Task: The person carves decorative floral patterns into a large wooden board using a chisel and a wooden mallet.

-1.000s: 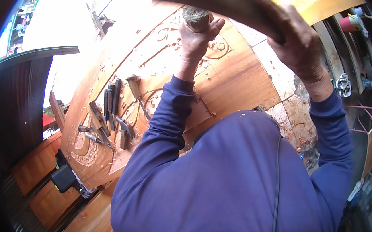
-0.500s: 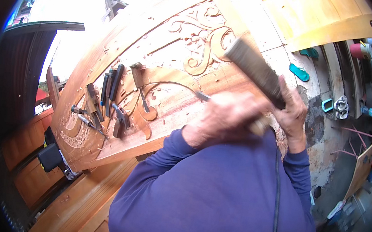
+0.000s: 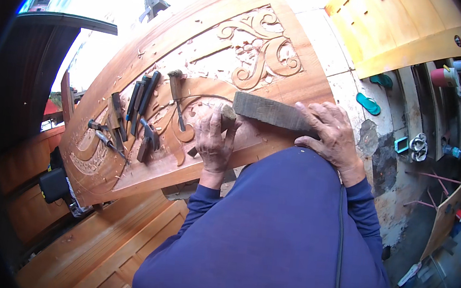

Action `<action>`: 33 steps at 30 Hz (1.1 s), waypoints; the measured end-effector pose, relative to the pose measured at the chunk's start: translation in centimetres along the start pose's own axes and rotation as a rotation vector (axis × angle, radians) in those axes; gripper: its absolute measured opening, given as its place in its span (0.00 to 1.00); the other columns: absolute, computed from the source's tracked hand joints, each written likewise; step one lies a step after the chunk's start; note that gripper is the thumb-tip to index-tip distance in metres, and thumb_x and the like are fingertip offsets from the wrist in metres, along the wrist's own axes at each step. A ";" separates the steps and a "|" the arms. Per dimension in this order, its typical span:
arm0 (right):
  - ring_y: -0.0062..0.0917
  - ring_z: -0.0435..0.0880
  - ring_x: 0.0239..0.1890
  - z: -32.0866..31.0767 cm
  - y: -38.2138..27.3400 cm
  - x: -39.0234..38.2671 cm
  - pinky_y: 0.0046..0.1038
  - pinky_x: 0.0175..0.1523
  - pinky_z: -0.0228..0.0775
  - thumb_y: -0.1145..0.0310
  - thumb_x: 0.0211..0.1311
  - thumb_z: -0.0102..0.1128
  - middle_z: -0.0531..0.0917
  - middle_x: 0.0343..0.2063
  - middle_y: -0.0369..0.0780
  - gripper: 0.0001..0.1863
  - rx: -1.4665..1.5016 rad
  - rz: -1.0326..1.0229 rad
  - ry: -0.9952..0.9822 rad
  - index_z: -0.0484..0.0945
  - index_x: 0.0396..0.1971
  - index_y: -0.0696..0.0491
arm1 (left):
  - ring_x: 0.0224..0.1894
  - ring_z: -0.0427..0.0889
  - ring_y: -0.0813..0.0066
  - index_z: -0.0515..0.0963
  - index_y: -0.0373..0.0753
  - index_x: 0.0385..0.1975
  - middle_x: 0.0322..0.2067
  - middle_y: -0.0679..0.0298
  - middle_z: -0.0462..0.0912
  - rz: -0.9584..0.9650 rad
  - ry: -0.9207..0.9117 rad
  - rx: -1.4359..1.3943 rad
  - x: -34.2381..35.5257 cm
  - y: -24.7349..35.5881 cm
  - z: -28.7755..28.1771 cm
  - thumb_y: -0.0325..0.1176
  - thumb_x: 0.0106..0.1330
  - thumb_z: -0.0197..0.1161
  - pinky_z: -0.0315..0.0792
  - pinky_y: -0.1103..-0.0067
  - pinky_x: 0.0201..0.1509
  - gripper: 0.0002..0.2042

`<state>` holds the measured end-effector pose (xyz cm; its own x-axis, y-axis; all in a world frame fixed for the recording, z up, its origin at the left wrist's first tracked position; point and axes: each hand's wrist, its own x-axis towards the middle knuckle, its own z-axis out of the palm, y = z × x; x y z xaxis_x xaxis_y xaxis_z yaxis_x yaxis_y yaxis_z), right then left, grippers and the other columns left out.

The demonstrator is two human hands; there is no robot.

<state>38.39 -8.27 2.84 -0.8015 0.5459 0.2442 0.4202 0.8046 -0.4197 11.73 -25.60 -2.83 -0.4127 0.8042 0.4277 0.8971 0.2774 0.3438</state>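
My left hand (image 3: 213, 145) is closed around a chisel (image 3: 228, 112). The worn end of its wooden handle shows above my fingers, and a bit of the blade appears on the hand's left side. My right hand (image 3: 332, 134) grips one end of a dark wooden block (image 3: 271, 112). The block's other end is close to the chisel handle; whether they touch, I cannot tell. Both hands are over the near part of a large wooden panel (image 3: 314, 77) carved with scrolls and leaves. Pale wood chips are scattered on it.
Several carving tools (image 3: 141, 99) lie on the panel left of my hands, with another wooden-handled chisel (image 3: 177, 97) beside them. A black case (image 3: 55, 187) is at the left end. Teal slippers (image 3: 368, 104) lie on the floor at right, near a yellow wooden panel (image 3: 407, 33).
My left hand has moved left and turned the chisel, its handle now upward. My right hand has lowered and swung the block from a steep tilt to nearly level beside the handle.
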 end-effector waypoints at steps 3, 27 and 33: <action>0.38 0.79 0.57 -0.5 0.2 -1.0 0.40 0.64 0.71 0.48 0.52 0.76 0.81 0.53 0.41 0.43 0.018 0.023 0.149 0.74 0.69 0.44 | 0.51 0.82 0.48 0.75 0.39 0.64 0.49 0.53 0.84 0.009 0.085 0.086 -0.8 -0.8 0.6 0.42 0.62 0.77 0.73 0.56 0.62 0.31; 0.49 0.80 0.56 2.6 -5.2 -34.5 0.45 0.61 0.73 0.58 0.77 0.53 0.78 0.58 0.54 0.26 -0.181 0.410 -0.056 0.70 0.69 0.55 | 0.64 0.72 0.51 0.67 0.36 0.70 0.60 0.52 0.77 -0.295 -0.044 0.080 1.7 -2.2 1.8 0.34 0.69 0.67 0.60 0.58 0.72 0.30; 0.49 0.80 0.56 -0.7 -2.4 -30.7 0.45 0.61 0.73 0.58 0.77 0.53 0.79 0.57 0.54 0.26 -0.154 0.420 -0.141 0.70 0.68 0.55 | 0.62 0.74 0.56 0.69 0.40 0.70 0.57 0.54 0.77 -0.285 -0.049 0.090 1.8 -2.3 1.9 0.34 0.66 0.68 0.61 0.60 0.71 0.31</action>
<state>62.24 -26.78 -3.04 -0.5940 0.8032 -0.0449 0.7702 0.5517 -0.3199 9.27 -23.84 -4.40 -0.6439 0.7108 0.2832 0.7573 0.5392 0.3684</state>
